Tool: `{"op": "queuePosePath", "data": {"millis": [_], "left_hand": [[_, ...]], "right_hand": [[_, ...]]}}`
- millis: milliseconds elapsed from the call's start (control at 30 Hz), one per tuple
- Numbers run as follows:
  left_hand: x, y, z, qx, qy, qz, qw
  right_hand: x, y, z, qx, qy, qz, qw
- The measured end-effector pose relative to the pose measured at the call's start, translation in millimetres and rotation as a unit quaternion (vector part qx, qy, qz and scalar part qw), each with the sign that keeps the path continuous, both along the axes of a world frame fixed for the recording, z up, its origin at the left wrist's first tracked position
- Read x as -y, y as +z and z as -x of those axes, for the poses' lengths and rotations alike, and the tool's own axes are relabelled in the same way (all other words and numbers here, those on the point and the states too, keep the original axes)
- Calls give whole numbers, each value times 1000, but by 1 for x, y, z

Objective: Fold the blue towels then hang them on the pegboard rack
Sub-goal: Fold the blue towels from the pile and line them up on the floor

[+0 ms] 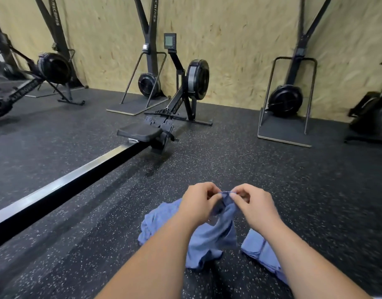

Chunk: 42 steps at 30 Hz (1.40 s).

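Both the left hand (199, 203) and right hand (253, 205) pinch the top edge of a crumpled blue towel (209, 238) lifted off the floor (293, 190), just left of a folded towel (258, 249).

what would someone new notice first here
Low in the middle, the left hand and right hand pinch the top edge of a blue towel that drapes down to the speckled black floor, with a folded towel lying just to its right. Behind them, a black rowing machine stretches its long rail from the plywood wall.
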<state>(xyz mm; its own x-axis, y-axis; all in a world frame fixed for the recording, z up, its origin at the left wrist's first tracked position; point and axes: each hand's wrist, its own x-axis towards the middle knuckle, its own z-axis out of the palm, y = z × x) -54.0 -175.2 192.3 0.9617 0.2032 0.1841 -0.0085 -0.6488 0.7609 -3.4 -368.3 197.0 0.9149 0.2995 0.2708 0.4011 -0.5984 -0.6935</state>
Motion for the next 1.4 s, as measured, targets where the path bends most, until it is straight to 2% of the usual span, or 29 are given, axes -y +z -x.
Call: {"op": "queuePosePath", "data": {"millis": [200,433,633,867,967,1100,1233,1400], "left_hand": [[33,16,5,56,5,-183,982],[55,19,-13,131,-31,-276,952],[56,11,-36,144,-57,-295,943],[44,9,-58,83,-95,-294,947],[36,9,-68,76,-62,-290,952],[35,12,-78,113,3,-292,950],[29,15,-85,130,78,-278,949],[14,11,-93,105,159,-259,947]], "right_hand": [[45,19,18,93,-13,96,991],[84,16,11,83,-56,235,967],[106,19,-19,30,-65,293,953],[122,19,-54,-33,-39,233,971],[123,18,-62,-44,-13,237,970],[123,6,-73,-68,6,262,963],[139,-2,-84,-85,-22,259,962],[163,-7,-93,-97,-88,232,964]]}}
